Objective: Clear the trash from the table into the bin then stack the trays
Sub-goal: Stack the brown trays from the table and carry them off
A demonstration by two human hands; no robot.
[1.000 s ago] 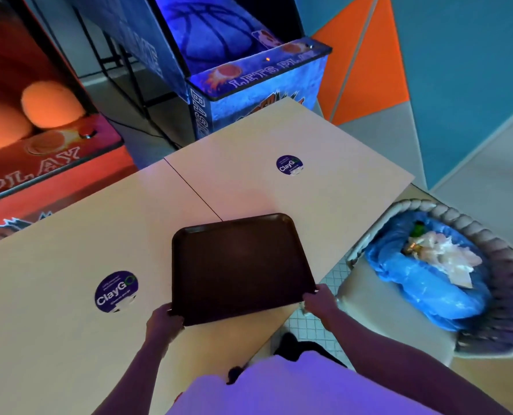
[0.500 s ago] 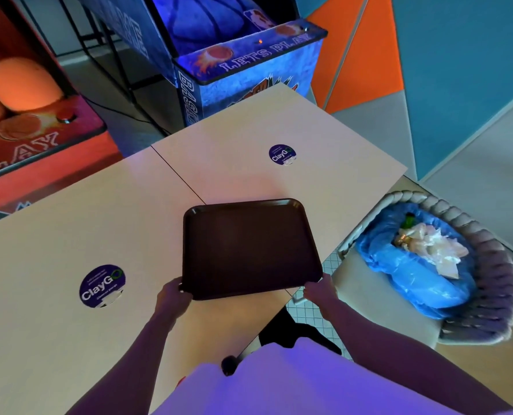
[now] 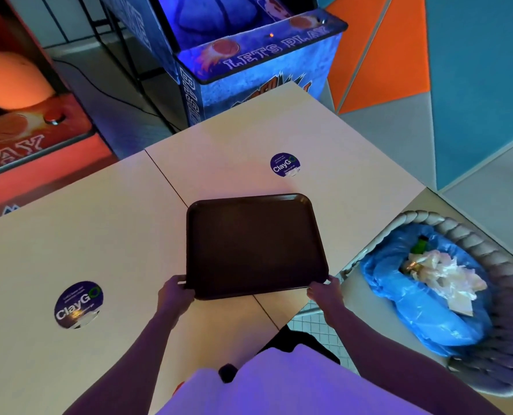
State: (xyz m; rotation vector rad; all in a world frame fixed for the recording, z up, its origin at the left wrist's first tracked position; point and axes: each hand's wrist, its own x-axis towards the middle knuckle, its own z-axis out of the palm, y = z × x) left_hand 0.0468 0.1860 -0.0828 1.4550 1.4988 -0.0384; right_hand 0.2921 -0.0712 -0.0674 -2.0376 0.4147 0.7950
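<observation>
Left hand (image 3: 175, 295) gripping the near left corner of a dark brown tray (image 3: 255, 247), right hand (image 3: 324, 293) gripping its near right corner, tray bare at frame centre over the beige table (image 3: 99, 229), woven bin (image 3: 500, 265) at right, blue liner (image 3: 422, 319) holding crumpled paper trash (image 3: 446, 277).

Open desk (image 3: 99, 229) surface stretched to the left of the dark tray (image 3: 255, 244) and beyond it (only flat stickers (image 3: 285, 165) lay there). An arcade cabinet (image 3: 258, 64) blocked the far edge. The bin (image 3: 458, 230) stood close on the right.
</observation>
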